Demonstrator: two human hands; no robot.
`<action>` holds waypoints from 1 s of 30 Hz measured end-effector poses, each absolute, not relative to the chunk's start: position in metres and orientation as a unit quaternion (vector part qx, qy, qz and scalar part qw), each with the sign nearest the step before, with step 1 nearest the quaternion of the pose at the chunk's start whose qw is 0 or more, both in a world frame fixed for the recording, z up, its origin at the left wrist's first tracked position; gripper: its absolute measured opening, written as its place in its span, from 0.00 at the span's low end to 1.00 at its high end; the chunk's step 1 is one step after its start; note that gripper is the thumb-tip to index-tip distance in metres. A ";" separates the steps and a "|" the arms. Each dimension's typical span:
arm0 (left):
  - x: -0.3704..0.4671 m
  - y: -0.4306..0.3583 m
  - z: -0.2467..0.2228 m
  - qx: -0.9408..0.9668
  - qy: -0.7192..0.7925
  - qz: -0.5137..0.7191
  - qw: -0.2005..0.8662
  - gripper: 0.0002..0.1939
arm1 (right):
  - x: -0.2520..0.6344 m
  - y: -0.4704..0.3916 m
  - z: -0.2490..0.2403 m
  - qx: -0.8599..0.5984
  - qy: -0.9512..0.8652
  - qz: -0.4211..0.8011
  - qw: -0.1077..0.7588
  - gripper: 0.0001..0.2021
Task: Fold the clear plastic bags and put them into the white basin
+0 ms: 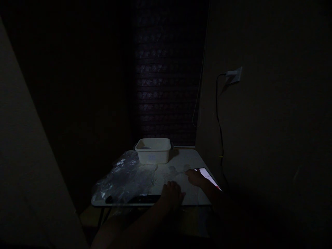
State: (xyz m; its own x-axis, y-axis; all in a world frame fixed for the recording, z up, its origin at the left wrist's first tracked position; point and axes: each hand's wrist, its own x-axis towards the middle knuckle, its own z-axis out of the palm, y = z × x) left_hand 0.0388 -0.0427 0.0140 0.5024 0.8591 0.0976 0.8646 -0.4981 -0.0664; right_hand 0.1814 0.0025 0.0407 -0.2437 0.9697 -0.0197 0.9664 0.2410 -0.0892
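Observation:
The scene is very dark. On a small pale table [181, 157], my left hand [172, 194] rests near the front edge with its fingers bent; what lies under them is hidden. Farther right, my right hand [195, 176] has its fingers closed at the end of a thin item [181, 172], too dim to identify. A phone with a lit screen [209, 178] lies beside and partly behind my right hand. Clear crumpled plastic [127, 176] covers the table's left part.
A white tub [153, 156] with dark handles stands at the table's back, something pale inside. A dark flat object [145, 199] lies along the front edge. Behind are a dark blind [153, 83] and, on the right wall, a plugged-in cable [219, 124].

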 end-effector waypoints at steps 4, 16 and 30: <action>0.040 -0.037 0.015 -0.874 -0.482 -0.031 0.045 0.20 | 0.174 0.004 0.042 -0.595 -0.803 0.016 0.026 0.15; 0.038 -0.044 0.004 -0.865 -0.502 -0.004 0.009 0.27 | 0.165 0.009 0.034 -0.573 -0.819 0.037 -0.016 0.21; 0.046 -0.049 0.011 -0.856 -0.516 0.011 0.017 0.26 | 0.167 0.035 0.031 -0.664 -0.739 0.094 0.061 0.15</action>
